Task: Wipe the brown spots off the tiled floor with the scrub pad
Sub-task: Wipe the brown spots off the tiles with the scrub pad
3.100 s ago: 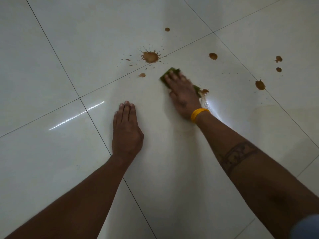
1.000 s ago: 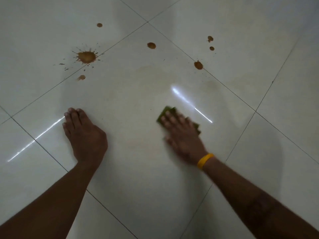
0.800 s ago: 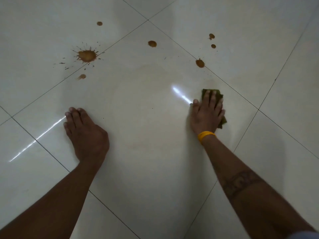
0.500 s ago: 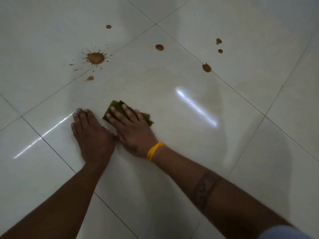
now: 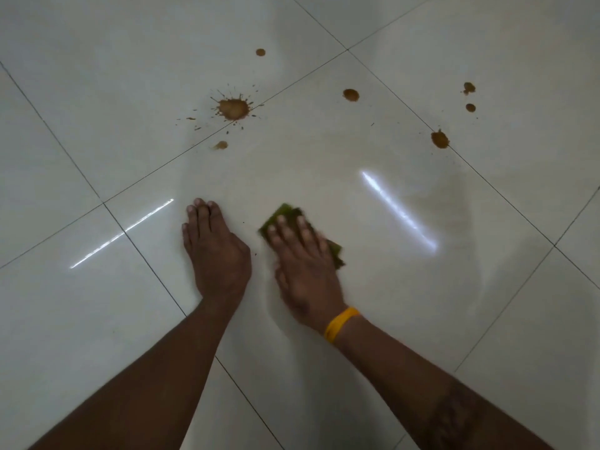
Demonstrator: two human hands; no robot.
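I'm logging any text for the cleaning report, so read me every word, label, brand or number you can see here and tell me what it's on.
There is no readable text in this view.
Yellow wristband on the right wrist: plain, no print visible.
Green scrub pad under the right hand: no label or brand showing.
Dark marking on the right forearm: too blurred to tell if it holds letters.
Tiled floor: only brown spots, no marks or signs.

I'm scanning for anything to read and I find no text, label, brand or number anywhere. The yellow wristband on the right wrist shows me a plain face, no print. There's a dark mark on the right forearm, too blurred for me to make out any letters. The floor tiles carry no markings.
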